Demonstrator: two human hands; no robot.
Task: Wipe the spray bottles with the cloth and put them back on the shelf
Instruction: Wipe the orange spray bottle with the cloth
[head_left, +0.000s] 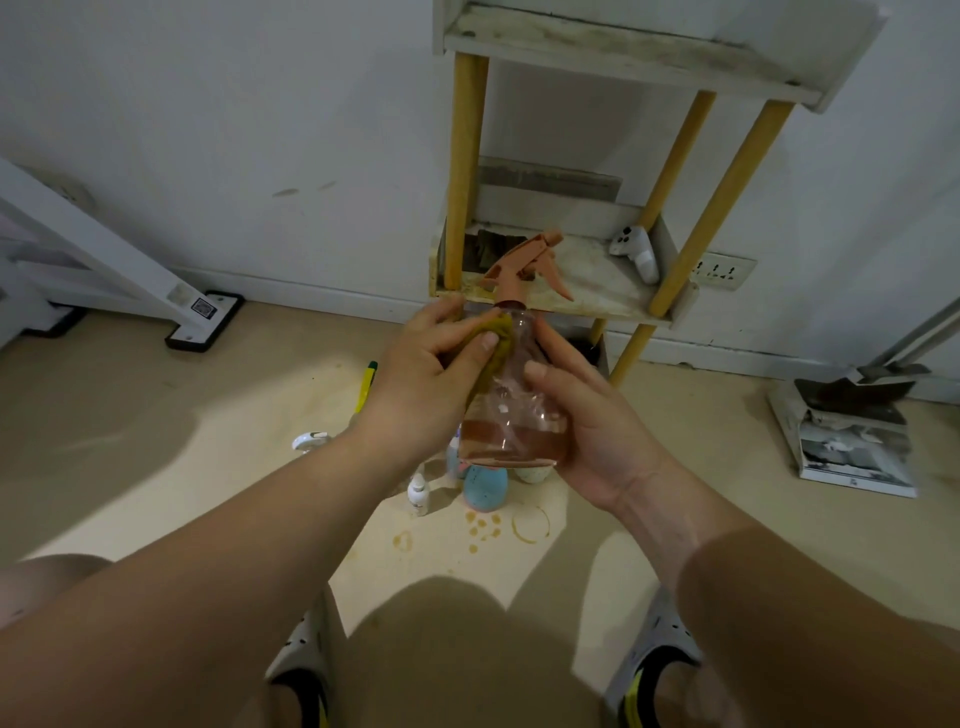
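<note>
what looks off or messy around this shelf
Brown rings and drips stain the floor in front of the blue bottle, like dried spills. The lower shelf board is grimy, with a dark, broken-looking patch at its left end.

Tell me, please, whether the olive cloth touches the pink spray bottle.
Touching. The head view shows the left hand pressing the olive cloth against the pink spray bottle below its neck.
</note>
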